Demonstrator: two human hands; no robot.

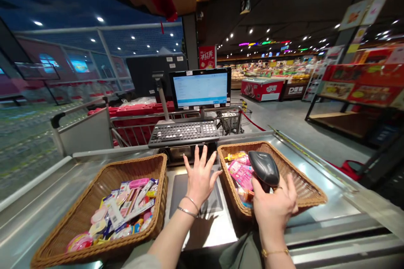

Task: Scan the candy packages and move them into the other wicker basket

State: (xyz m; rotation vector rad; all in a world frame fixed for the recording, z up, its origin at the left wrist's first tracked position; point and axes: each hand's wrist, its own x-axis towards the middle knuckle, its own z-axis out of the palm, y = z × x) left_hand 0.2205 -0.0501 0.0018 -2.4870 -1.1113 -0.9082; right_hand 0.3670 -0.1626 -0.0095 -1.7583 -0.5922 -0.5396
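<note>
My right hand [274,205] is closed round the handle of a black handheld barcode scanner [264,167], held over the near edge of the right wicker basket [307,189], which holds several small colourful packets [241,172]. My left hand [199,175] is open, fingers spread, hovering over the dark flat scanner plate [179,193] just in front of the keyboard [184,132]. The left wicker basket [94,185] at the lower left is full of several colourful small packaged items [126,210].
A monitor [200,89] stands behind the keyboard on the steel checkout counter [322,212]. Metal rails and red carts sit behind the counter at left. Shop shelves and a chest freezer [262,88] lie across the aisle at right.
</note>
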